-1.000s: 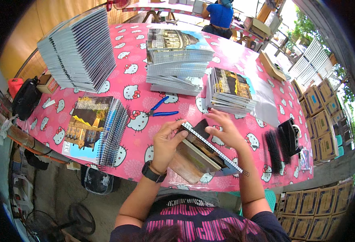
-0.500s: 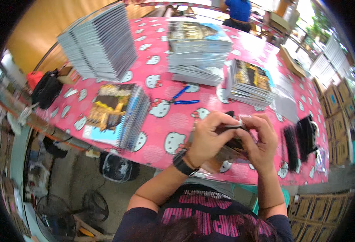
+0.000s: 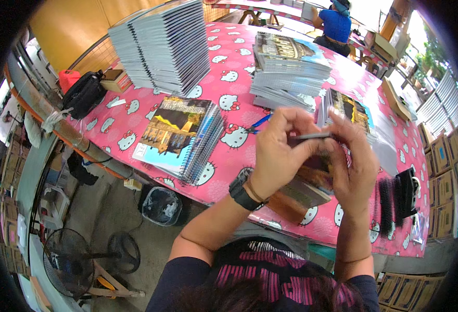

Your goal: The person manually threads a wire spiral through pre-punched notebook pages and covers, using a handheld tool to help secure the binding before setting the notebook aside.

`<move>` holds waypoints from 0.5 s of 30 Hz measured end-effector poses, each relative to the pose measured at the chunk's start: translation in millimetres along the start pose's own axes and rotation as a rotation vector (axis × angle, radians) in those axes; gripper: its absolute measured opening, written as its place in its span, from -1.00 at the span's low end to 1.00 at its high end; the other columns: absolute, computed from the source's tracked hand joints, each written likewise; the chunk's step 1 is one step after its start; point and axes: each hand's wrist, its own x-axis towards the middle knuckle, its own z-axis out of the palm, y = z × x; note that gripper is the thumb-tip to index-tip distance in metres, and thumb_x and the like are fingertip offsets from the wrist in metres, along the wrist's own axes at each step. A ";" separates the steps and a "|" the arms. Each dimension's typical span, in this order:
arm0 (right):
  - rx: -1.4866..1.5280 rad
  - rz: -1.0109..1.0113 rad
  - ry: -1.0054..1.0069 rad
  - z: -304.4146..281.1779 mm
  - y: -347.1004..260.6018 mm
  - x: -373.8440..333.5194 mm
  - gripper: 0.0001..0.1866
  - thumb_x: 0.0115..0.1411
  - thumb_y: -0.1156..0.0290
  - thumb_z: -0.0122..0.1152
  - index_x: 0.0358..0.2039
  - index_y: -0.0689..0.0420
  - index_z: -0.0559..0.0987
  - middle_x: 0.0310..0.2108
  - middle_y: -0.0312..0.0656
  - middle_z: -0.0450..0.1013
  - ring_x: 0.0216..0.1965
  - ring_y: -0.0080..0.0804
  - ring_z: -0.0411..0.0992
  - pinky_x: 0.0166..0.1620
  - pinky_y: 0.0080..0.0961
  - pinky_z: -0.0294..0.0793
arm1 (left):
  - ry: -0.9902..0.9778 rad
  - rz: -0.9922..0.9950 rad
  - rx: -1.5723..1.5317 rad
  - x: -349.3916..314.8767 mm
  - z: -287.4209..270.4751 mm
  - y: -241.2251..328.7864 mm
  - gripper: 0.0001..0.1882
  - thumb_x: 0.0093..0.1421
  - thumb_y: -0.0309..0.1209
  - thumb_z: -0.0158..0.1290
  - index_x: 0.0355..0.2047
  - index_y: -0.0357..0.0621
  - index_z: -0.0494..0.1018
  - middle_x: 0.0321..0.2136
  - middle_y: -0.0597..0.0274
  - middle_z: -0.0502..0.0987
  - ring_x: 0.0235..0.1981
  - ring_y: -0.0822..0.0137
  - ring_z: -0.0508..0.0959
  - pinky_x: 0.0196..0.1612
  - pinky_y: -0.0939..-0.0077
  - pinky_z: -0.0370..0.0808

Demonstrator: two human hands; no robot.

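Note:
My left hand (image 3: 281, 148) and my right hand (image 3: 353, 161) meet over the near edge of the table, fingers bent and pinched together. Between their fingertips is a thin, dark piece with a grey edge (image 3: 312, 136); its kind is hard to make out. Just beneath my hands lies a thick book (image 3: 312, 193) with a dark picture cover, partly covered by my fingers. Under it shows a brown block (image 3: 287, 207). Blue-handled pliers (image 3: 260, 124) lie beyond my left hand, partly hidden by it.
Spiral-bound books (image 3: 174, 135) lie at left, with a tall stack (image 3: 161, 49) behind. Two more piles, one middle (image 3: 289, 65) and one right (image 3: 346, 106), stand beyond my hands. Black binding coils (image 3: 387, 208) lie at right. A person in blue (image 3: 335, 25) sits far off.
The view has swung left, so the table's contents sit further right. My hands have lifted somewhat, and the grey-edged piece and the book under them now show more plainly.

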 end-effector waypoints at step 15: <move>0.248 -0.497 0.202 122.4 -63.5 131.1 -0.47 0.09 0.33 0.21 0.07 0.22 0.36 -0.06 -0.02 0.38 -0.02 -0.20 0.31 0.05 -0.33 0.28 | 0.687 0.365 0.512 22.0 -199.4 125.0 -0.70 0.19 -0.57 0.03 -0.06 -0.30 0.35 -0.20 0.17 0.46 -0.15 0.39 0.45 -0.03 0.45 0.41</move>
